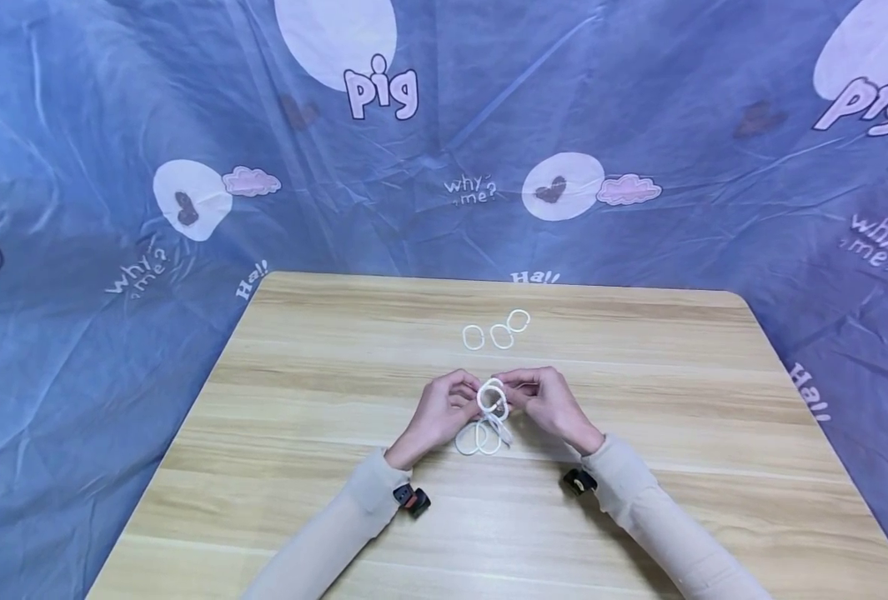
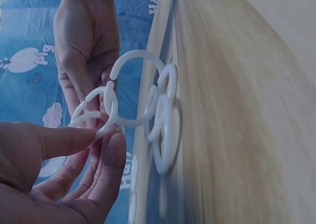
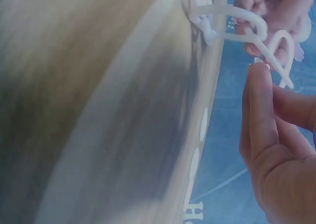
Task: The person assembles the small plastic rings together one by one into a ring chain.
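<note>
White plastic split rings, linked in a chain, hang between the two hands and the table. My left hand (image 1: 442, 408) pinches one small white ring (image 2: 115, 108) between thumb and fingertips. Facing it from the other side, my right hand (image 1: 550, 402) pinches a second white ring (image 3: 291, 48) with thumb and forefinger. Both held rings overlap in the head view, each with a gap in its loop. A larger-looking white ring (image 2: 138, 54) hangs below, linked on, and leads down to more linked rings (image 2: 169, 150) lying on the tabletop.
Three loose white rings lie farther back on the wooden table (image 1: 301, 400): a left ring (image 1: 464, 337), a middle ring (image 1: 492, 335) and a right ring (image 1: 519, 311). A blue printed cloth (image 1: 428, 233) hangs behind and beside the table.
</note>
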Demonstrator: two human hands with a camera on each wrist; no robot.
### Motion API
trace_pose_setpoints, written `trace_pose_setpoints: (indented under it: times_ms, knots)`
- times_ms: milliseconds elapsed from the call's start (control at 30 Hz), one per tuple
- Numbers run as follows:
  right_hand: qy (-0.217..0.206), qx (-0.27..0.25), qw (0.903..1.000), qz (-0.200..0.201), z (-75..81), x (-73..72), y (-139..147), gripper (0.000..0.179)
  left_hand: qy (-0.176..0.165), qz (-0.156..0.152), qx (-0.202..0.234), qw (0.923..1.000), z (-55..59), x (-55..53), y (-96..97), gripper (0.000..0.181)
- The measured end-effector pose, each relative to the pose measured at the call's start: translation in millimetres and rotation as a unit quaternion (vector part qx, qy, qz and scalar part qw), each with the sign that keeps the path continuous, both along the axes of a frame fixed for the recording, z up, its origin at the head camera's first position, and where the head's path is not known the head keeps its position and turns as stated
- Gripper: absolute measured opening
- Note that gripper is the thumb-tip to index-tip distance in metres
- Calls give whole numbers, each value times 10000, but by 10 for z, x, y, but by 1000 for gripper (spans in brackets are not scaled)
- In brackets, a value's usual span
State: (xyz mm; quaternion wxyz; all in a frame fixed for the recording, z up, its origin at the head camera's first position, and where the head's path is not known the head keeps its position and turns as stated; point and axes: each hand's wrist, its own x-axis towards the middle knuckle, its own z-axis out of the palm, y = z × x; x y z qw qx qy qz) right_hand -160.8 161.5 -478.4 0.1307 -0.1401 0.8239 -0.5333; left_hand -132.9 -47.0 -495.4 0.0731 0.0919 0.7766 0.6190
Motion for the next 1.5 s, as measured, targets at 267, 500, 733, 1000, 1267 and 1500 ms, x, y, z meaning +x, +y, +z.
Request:
trace_pose_setpoints:
  times_ms: [267, 500, 733, 1000, 1267, 1500]
  knots:
    - [80, -55, 9997, -203, 6, -44, -3, 22, 3, 55, -291, 9996, 1, -2, -12, 17]
    - [-38, -387, 9989, -258, 70, -81, 44, 24, -48, 104, -376, 9992, -25, -4, -71, 15]
    - [-65, -437, 9988, -214, 96, -113, 20, 22, -4, -30, -654, 9979, -17, -46, -130, 16]
    - [-33, -478, 9987, -149, 84, -125, -55, 20, 66, -145, -851, 9962, -1, -87, -180, 17]
    - [19, -342, 9993, -159, 48, -136, -44, 19, 374, 176, -706, 9967, -16, -153, -164, 15]
    - [103, -386, 9992, -64, 43, -151, -57, 19, 575, 247, -510, 9967, 37, -202, -121, 20]
